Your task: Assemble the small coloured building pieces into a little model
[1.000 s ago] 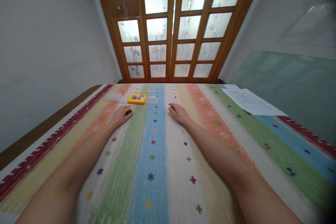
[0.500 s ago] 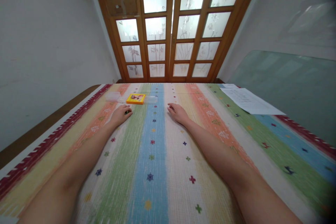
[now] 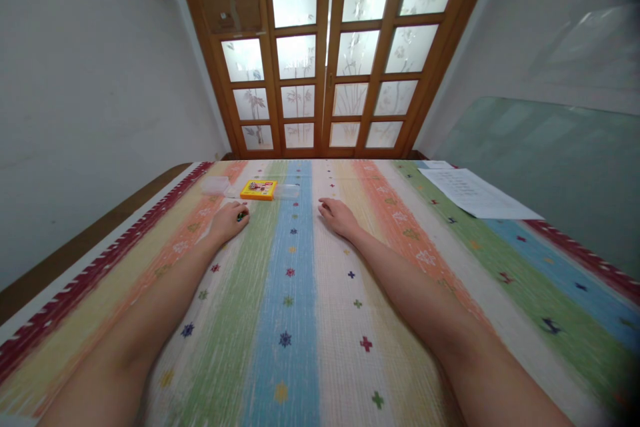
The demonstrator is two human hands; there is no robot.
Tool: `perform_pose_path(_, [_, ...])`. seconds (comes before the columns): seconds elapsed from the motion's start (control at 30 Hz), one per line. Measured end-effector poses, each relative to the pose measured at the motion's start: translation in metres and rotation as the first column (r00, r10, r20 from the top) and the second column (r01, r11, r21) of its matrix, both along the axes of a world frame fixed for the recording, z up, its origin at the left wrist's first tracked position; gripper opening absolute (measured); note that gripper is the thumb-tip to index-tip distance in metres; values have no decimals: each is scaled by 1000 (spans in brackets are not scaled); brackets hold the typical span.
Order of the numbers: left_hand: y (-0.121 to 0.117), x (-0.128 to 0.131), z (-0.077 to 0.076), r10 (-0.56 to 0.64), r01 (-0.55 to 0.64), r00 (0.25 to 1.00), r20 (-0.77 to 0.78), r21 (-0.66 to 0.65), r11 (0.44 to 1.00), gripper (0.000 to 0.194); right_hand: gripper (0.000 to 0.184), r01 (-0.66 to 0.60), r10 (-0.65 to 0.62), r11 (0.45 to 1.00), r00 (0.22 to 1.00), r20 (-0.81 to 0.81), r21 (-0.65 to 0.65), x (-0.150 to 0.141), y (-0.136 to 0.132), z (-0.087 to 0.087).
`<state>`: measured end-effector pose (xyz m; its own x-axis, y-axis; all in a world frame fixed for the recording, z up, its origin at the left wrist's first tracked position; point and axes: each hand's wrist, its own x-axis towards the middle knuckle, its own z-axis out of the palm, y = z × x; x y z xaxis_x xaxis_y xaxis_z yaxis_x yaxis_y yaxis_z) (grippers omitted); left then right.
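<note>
Both my forearms lie stretched out on a table under a striped, many-coloured cloth (image 3: 290, 320). My left hand (image 3: 228, 221) rests palm down with its fingers curled over a small dark green thing (image 3: 241, 216) that I cannot make out. My right hand (image 3: 337, 214) lies flat on the cloth, fingers slightly bent and holding nothing. Just beyond my left hand lies a yellow card box (image 3: 258, 189), with a clear plastic case (image 3: 216, 185) to its left and another clear piece (image 3: 287, 191) to its right.
A white printed sheet (image 3: 473, 194) lies at the table's far right. A pane of greenish glass (image 3: 550, 167) leans against the right wall. Wooden doors with frosted panes (image 3: 325, 53) stand beyond the table's far edge. A white wall is on the left.
Almost nothing has moved. My left hand has drawn back a little toward me, and the view has shifted slightly.
</note>
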<state>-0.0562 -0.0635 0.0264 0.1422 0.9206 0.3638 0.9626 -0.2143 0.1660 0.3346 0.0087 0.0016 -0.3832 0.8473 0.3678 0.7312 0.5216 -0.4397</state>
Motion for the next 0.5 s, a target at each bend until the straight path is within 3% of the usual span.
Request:
perform_pose_path(0.2, [9, 15, 10, 10, -9, 998, -61, 15, 1000, 29, 38, 18, -20, 999, 998, 63, 31, -2, -4, 0])
perform_pose_path(0.37, [33, 73, 19, -196, 195, 974, -112, -19, 981, 36, 39, 4, -12, 998, 993, 120, 66, -3, -9, 3])
perform_pose_path(0.5, [56, 122, 12, -283, 274, 949, -140, -80, 958, 48, 41, 14, -15, 1000, 998, 68, 16, -2, -9, 4])
